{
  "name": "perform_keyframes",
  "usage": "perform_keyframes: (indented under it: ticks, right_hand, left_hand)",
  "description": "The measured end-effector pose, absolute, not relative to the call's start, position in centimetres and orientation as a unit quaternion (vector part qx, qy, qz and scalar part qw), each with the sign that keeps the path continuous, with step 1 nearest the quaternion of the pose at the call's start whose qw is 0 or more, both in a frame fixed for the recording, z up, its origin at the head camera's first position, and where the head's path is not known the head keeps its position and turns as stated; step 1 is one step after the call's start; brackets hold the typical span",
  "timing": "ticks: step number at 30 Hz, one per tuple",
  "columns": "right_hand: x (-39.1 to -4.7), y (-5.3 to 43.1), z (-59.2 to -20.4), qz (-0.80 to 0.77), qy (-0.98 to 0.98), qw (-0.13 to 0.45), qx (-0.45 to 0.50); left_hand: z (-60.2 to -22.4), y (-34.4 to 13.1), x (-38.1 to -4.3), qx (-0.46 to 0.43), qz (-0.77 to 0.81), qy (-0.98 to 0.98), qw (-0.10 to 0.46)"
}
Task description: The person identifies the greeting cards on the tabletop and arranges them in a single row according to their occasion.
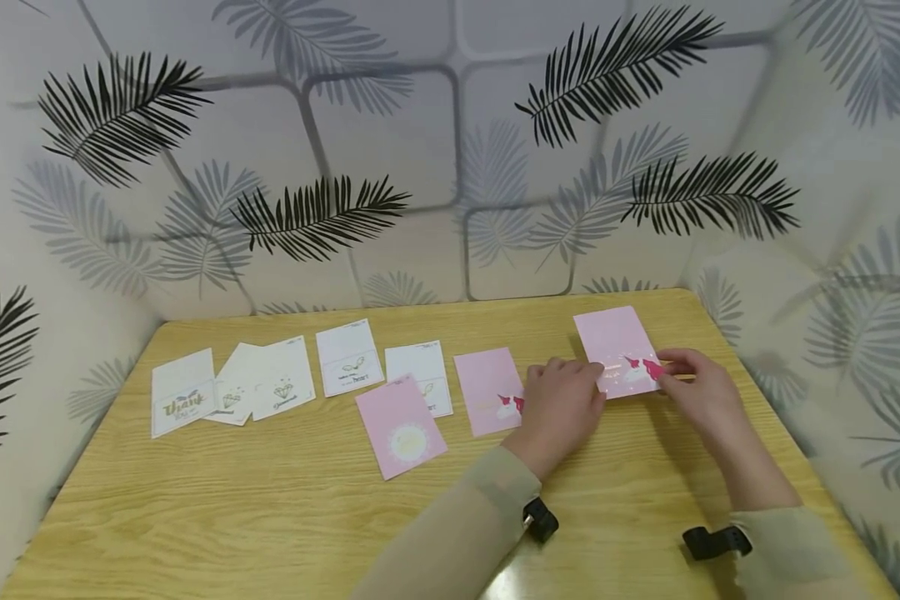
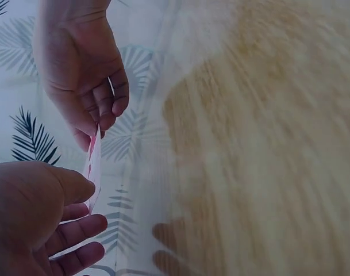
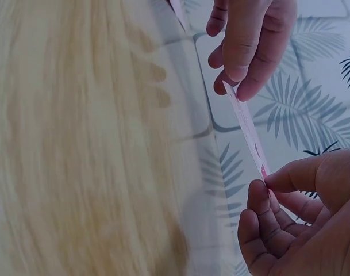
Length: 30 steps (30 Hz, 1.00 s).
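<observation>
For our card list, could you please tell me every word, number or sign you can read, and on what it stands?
"Thank": leftmost white card.
"heart": fourth white card from the left.
Too small or blurred: all other print, including on the diamond cards, partly covered white card, pink sun card and unicorn cards.

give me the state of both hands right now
Left hand: holding the raised pink card, pinching its left edge.
Right hand: holding the same card, pinching its right edge.
</observation>
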State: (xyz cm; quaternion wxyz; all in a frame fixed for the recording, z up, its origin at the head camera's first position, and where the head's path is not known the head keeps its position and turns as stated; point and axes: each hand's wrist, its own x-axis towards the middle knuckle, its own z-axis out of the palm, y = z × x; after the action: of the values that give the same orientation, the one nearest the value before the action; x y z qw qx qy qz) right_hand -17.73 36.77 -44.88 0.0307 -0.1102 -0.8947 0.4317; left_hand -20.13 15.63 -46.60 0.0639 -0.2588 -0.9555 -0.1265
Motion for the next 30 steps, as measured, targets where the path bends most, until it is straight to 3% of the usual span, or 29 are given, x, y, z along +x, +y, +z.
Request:
perform_keyframes:
  ticks: [13,30]
  right_hand:
    - [-18.9,39.9,-45.9,0.367,-0.922,0.057,-0.109]
    - [-19.9,41.6,-46.8,0.358,-0.924,0.041,-0.129]
  left_hand:
    - [-47.3,18.2,-21.0,-0.285,-0.095,-0.954,0.027]
    - [-47.1,20.6,-21.4,-0.281,-0.075,-0.957,-0.002]
